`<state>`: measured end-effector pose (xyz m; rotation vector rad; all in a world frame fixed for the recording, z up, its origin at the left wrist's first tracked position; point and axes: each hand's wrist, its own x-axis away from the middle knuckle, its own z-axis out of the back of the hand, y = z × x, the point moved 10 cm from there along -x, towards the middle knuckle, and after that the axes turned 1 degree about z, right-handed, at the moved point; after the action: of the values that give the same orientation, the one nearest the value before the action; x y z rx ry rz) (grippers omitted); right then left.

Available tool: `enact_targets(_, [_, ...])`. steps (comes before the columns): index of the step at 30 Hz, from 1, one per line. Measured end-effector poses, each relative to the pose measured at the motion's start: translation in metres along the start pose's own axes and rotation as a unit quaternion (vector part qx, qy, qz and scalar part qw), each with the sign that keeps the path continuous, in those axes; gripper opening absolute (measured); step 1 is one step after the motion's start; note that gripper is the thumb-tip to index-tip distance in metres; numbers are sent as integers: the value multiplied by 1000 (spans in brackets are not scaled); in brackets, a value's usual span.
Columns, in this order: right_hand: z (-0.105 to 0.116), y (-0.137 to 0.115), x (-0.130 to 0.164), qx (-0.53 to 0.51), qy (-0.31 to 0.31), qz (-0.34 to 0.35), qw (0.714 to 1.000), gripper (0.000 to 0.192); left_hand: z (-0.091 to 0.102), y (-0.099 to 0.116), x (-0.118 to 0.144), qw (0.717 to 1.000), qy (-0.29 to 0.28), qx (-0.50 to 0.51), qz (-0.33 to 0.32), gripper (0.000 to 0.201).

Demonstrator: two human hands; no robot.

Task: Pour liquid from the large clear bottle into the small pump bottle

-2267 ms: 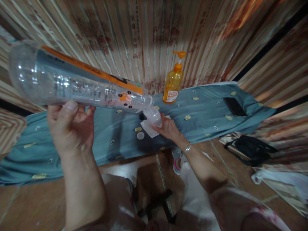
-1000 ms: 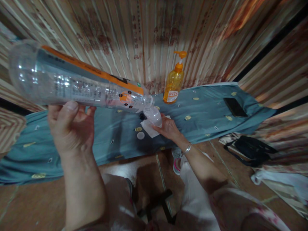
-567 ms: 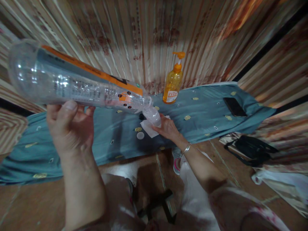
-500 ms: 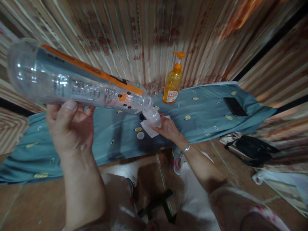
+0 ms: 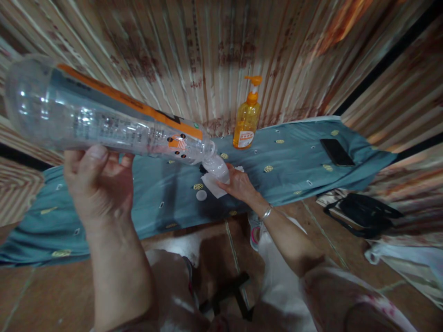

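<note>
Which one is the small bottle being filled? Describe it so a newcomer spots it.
Find the blue-grey cloth spread below the striped wall. Near its middle, the right hand steadies a small clear bottle over a white tissue. Unlike the upright orange pump bottle behind, it meets the mouth of the big tilted bottle.

Striped wall (image 5: 214, 41), brown tiled floor (image 5: 41, 295), blue-covered table (image 5: 294, 152).

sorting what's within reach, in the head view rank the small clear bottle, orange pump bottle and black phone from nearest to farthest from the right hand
1. small clear bottle: held in the right hand, at the big bottle's mouth.
2. orange pump bottle: upright behind the hand, by the wall.
3. black phone: flat on the blue cloth, far right.
</note>
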<state>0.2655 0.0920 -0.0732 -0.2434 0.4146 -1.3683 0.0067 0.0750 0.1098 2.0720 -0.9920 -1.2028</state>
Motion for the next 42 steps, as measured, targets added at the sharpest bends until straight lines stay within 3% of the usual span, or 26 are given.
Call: enact_targets(42, [-2, -1, -1, 9, 4, 8, 1000, 67, -4, 0, -1, 1000, -23, 10, -6, 37])
